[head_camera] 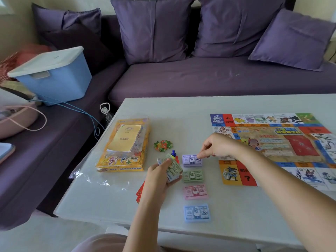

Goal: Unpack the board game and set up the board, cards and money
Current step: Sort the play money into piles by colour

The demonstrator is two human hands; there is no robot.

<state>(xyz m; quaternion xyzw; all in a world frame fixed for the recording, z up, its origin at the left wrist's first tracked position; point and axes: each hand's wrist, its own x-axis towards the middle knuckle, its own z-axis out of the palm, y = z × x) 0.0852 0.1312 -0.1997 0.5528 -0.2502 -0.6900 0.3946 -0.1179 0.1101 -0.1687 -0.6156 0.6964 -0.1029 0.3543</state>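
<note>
Pinching grip on the right hand (pixel 216 145): thumb and forefinger meet on the upper right corner of the purple 5000 notes (pixel 191 160), which lie just at 9 o'clock of the board (pixel 272 142). On the left hand (pixel 160 171) the grip is curled round a wad of mixed notes (pixel 172 170), slightly fanned with a green 2000 on top, held at 9 o'clock of the purple pile.

From the purple pile a column runs toward 6 o'clock on the worktop (pixel 181 110): green 2000 notes (pixel 192 176), pink 1000 notes (pixel 196 192), then blue 500 notes (pixel 197 213).

These notes look thin, light and limp, and likely slide on one another. One is best taken by a corner or short edge between thumb and forefinger. The wad wants a hold across its middle, or it may splay.

At 9 o'clock on the worktop the yellow game box (pixel 125 160) lies flat in clear plastic wrap (pixel 91 171), with a yellow booklet (pixel 124 138) on it; what remains inside cannot be told. Star tokens (pixel 163 145) and pawns (pixel 174 154) sit at 12 o'clock of the left hand. Red cards (pixel 140 193) peek out from under its wrist. On the sofa (pixel 200 79) at 10 o'clock stands a blue bin (pixel 58 82) with its white lid on, contents hidden.
</note>
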